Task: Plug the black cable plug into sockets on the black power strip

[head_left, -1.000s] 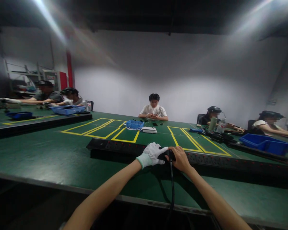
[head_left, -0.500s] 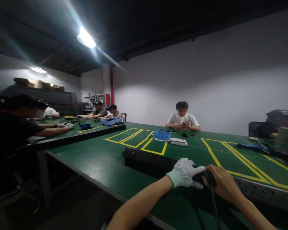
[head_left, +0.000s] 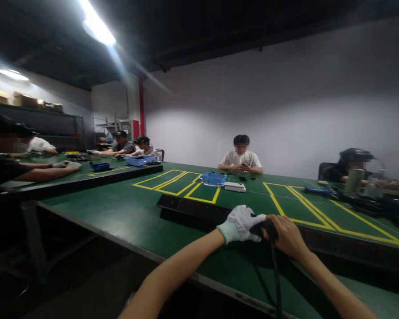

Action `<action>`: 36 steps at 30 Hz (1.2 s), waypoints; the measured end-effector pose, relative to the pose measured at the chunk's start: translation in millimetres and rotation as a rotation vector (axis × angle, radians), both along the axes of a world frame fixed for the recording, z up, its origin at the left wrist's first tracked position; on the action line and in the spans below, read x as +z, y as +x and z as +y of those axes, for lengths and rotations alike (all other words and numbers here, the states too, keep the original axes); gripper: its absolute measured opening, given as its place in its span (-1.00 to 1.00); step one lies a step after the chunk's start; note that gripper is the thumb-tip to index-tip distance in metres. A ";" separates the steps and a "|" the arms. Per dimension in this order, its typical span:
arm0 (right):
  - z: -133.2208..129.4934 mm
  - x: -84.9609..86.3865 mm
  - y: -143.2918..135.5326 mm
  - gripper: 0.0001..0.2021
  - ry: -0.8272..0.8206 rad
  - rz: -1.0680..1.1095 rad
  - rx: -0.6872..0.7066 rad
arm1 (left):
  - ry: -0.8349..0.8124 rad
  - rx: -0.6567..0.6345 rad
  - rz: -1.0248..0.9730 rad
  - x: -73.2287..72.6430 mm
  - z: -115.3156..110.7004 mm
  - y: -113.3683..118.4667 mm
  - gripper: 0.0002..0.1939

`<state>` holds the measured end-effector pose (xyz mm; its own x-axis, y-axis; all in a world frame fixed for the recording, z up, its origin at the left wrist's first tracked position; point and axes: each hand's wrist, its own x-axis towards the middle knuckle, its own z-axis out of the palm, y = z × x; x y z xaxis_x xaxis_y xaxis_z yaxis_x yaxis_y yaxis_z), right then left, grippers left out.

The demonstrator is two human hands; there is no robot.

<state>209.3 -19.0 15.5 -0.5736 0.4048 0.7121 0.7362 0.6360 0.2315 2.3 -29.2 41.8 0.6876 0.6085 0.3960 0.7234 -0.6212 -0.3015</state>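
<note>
My left hand [head_left: 240,225] wears a white glove with a mint-green cuff, its fingers closed around a black piece that looks like a cable plug [head_left: 269,230]. From the other side my bare right hand [head_left: 288,235] grips the same piece. A thick black cable [head_left: 275,277] hangs from it towards the table's near edge. Both hands are in front of a long black power strip [head_left: 189,208] with small red marks, which runs across the green table [head_left: 113,204]. Where the plug meets the left fingers is hidden, so I cannot tell whether it touches the strip.
Beyond the strip stand a blue basket [head_left: 214,178] and a white box-shaped device [head_left: 234,186]. Yellow tape [head_left: 299,195] marks rectangles on the table. A person [head_left: 241,159] sits opposite; others sit left and right. A green cylinder [head_left: 354,181] and dark items stand at right.
The head view has turned a little to the right, so the scene sits further left. Both hands stay together on the black plug, with little visible change in their grip.
</note>
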 end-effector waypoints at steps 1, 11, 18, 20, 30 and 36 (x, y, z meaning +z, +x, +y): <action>-2.9 1.1 -1.4 -0.75 0.001 0.007 -0.006 | -0.003 -0.006 -0.007 -0.3 -0.9 -0.1 -0.20; 6.1 -3.7 3.0 -0.74 0.095 0.034 0.070 | 0.055 -0.018 0.017 -0.9 0.7 -2.1 -0.19; -3.5 -2.6 -2.7 -0.75 0.023 0.071 0.010 | 0.018 0.019 0.004 -5.5 0.6 -1.0 -0.21; -5.6 -1.6 -4.2 -0.76 -0.017 0.069 -0.002 | 0.002 0.001 -0.012 -7.5 2.6 -1.3 -0.23; -6.7 -2.5 -5.8 -0.78 -0.028 0.077 -0.049 | -0.005 0.025 -0.052 -11.3 5.2 1.1 -0.17; -5.3 -5.5 -7.3 -0.79 -0.011 0.120 -0.052 | -0.011 0.142 -0.096 -10.6 11.5 1.1 -0.13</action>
<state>202.1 -24.3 10.0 -0.4627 0.4397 0.7698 0.7902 0.5982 0.1333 3.4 -17.7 31.3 0.5541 0.7014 0.4483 0.8290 -0.5140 -0.2204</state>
